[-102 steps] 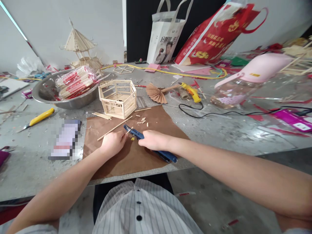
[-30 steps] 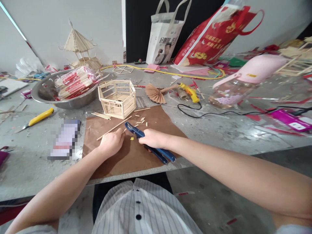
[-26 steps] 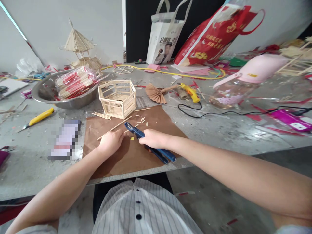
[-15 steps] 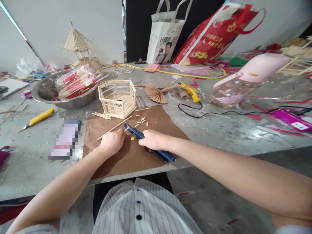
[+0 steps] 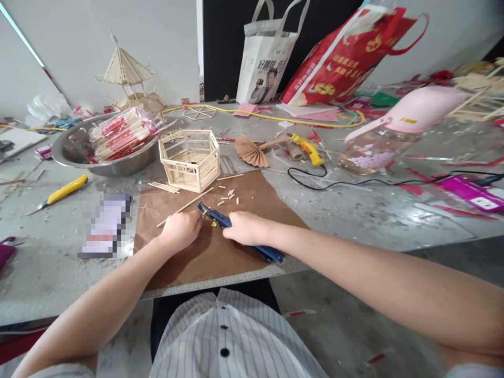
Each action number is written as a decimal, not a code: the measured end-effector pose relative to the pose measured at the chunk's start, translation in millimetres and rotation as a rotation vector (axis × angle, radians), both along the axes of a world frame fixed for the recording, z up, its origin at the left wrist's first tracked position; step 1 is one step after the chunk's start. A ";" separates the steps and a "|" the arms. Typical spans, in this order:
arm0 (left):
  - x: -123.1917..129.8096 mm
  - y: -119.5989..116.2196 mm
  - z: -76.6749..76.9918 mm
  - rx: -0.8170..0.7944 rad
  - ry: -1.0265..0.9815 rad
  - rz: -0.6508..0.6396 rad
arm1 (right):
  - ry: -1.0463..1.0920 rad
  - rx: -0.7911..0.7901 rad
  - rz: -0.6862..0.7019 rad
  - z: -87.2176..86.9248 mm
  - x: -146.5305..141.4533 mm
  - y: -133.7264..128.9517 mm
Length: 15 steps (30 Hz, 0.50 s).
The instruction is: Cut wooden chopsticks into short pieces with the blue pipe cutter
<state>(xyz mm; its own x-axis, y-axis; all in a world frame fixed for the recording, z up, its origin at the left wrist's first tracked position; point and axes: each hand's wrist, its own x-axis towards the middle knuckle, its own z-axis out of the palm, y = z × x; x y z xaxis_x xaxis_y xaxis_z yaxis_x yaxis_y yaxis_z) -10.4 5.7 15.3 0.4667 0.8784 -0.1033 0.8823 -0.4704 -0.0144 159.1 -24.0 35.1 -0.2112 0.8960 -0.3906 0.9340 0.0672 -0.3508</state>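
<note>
Over the brown sheet [image 5: 232, 252], my left hand [image 5: 181, 230] is closed on a thin wooden stick, of which only a short end shows at the fingertips. My right hand [image 5: 249, 228] grips a blue cutting tool [image 5: 217, 216], its jaws at that stick end beside my left fingers. Its handles look pressed together. Several short cut pieces [image 5: 231, 196] lie beyond the tool. A longer stick [image 5: 189, 203] lies slanting behind my left hand. Behind it stands a six-sided wooden stick frame [image 5: 191, 164].
A metal bowl [image 5: 118, 167] with wrapped sticks, a yellow knife [image 5: 66, 189] and a phone [image 5: 104, 226] are at left. A paper fan [image 5: 254, 151], a yellow glue gun [image 5: 309, 149] with its black cord and a pink-lidded bottle [image 5: 417, 113] are at right.
The cutter's jaws have shifted slightly left and down toward my left fingers. Its handles have come together as my right hand squeezed.
</note>
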 end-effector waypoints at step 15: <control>-3.1 4.6 -1.7 -0.025 -0.013 -0.042 | -0.045 0.034 0.012 -3.1 -1.0 0.0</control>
